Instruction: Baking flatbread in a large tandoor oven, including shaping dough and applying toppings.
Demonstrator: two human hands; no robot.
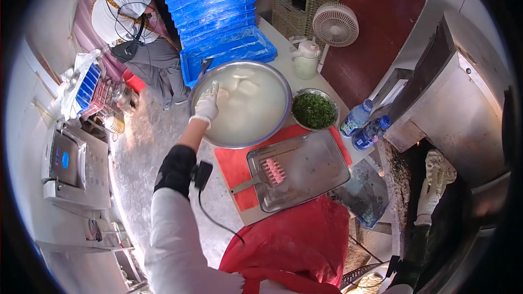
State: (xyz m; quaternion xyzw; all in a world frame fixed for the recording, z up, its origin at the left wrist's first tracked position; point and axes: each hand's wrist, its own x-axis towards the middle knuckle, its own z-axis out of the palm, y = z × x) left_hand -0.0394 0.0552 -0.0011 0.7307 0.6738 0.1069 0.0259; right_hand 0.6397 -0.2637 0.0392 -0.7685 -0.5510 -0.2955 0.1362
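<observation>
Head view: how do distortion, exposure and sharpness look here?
Head view: strong fisheye bending with a black rim; daylight glares off the big steel basin and tray; the right hand sits in a dark oven opening; the left hand is fairly sharp.

Blue crates [218, 11], red board [234, 166], green chopped herbs [313, 110], white gloves [207, 106].
</observation>
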